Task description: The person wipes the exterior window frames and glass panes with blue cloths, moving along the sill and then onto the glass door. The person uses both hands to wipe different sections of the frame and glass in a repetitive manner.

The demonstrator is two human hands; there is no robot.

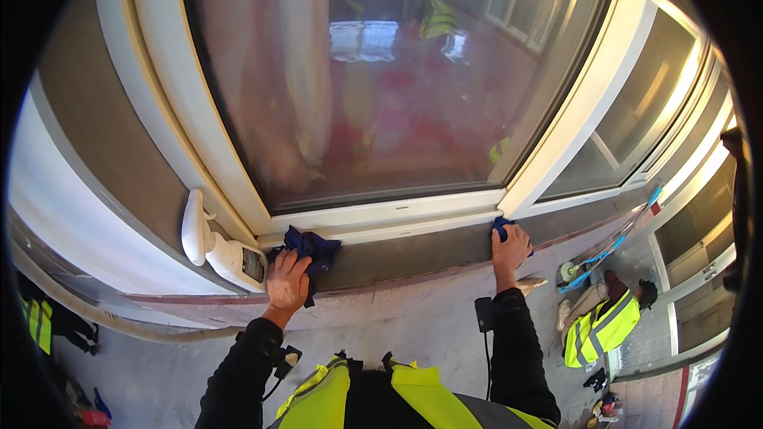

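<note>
My left hand (pixel 288 281) rests on a crumpled dark blue cloth (pixel 316 249) at the left end of a grey window sill (pixel 405 254). Just left of that hand stands a white spray bottle (pixel 233 257) with a dark label, its trigger head at the upper left. Farther right on the sill, my right hand (pixel 511 245) presses a second dark blue cloth (pixel 502 227) near the lower right corner of the white window frame (pixel 387 223). The large glass pane (pixel 381 101) above shows blurred reflections.
A person in a yellow vest (pixel 602 330) crouches at the right, near a blue-handled mop (pixel 596 259). Another person's yellow vest (pixel 37 322) shows at the far left. A beige hose (pixel 137 328) curves along the lower left. Small items lie on the floor at lower right.
</note>
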